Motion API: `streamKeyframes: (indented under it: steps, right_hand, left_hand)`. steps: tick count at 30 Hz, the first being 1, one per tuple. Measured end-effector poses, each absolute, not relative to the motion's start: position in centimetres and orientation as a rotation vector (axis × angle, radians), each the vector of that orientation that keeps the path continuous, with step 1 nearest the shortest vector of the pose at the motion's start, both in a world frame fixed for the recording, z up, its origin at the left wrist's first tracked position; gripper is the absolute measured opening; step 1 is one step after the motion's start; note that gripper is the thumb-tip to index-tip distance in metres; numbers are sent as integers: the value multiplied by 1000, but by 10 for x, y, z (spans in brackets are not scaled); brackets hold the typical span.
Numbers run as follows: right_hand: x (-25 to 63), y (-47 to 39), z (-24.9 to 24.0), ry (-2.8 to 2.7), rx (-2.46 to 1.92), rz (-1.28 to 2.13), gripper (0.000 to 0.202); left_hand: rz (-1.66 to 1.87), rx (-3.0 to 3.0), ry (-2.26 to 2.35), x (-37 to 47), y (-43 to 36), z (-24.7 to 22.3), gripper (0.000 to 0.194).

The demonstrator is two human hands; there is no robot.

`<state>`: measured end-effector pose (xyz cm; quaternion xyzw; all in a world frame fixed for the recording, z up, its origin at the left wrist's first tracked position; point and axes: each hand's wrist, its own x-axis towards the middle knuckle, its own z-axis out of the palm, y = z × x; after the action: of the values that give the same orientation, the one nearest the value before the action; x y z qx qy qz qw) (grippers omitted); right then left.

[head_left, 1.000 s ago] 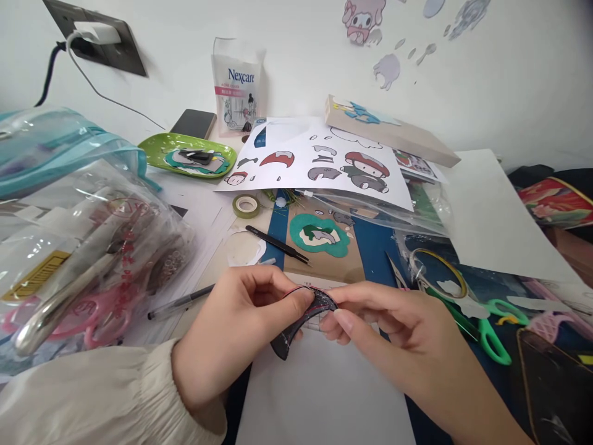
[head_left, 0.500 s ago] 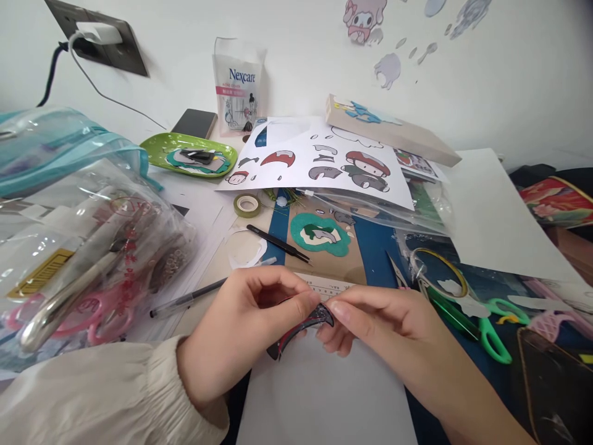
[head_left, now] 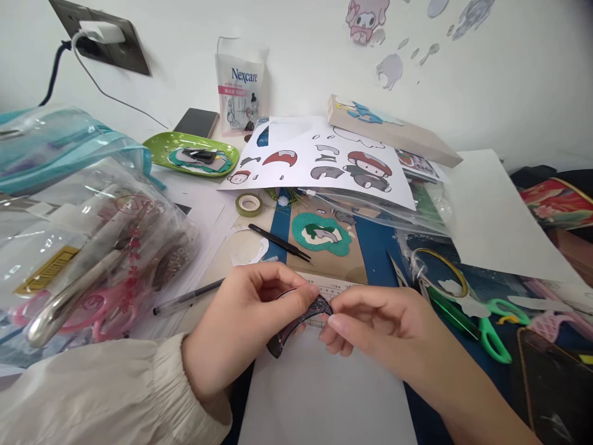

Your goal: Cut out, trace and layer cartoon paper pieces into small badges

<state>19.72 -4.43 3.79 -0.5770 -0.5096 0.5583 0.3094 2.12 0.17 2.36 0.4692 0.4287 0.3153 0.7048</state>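
Between my two hands is a small curved, crescent-shaped cutout [head_left: 288, 330], dark with some red along it. My left hand [head_left: 252, 321] is closed, pinching its middle between thumb and fingers. At the right tip of the cutout, my right hand [head_left: 375, 321] pinches with thumb and index finger, its other fingers curled below. Under both hands lies a white sheet [head_left: 324, 389], and a strip of printed paper shows just behind them. Beyond are black tweezers [head_left: 280, 241] and a teal layered felt-like piece [head_left: 340, 241] on brown card.
A printed cartoon sheet [head_left: 301, 145] spreads at the back beside a green tray [head_left: 157, 148] of cut pieces. On the left are a clear bag of tools [head_left: 102, 247] and a pen [head_left: 185, 296]. Green scissors [head_left: 493, 340] and a tape roll [head_left: 249, 204] also lie about.
The crescent cutout has turned in my fingers, showing more of its dark face and less red. My right thumb and index finger have shifted slightly at its tip.
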Motion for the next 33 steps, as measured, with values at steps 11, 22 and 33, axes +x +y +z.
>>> streamKeyframes:
  steps: [11,22,33]
  right_hand:
    - [199,-45,36,-1333,-1606,1338,20]
    - [199,-44,35,-1263,-1534,1452,20]
    - [200,-44,32,-1242,-1710,1226,29]
  left_hand:
    - [600,1146,893,18,3,20,15]
    - [535,1092,881,20,5,23,18]
    - [451,1111,952,16,8,23,26]
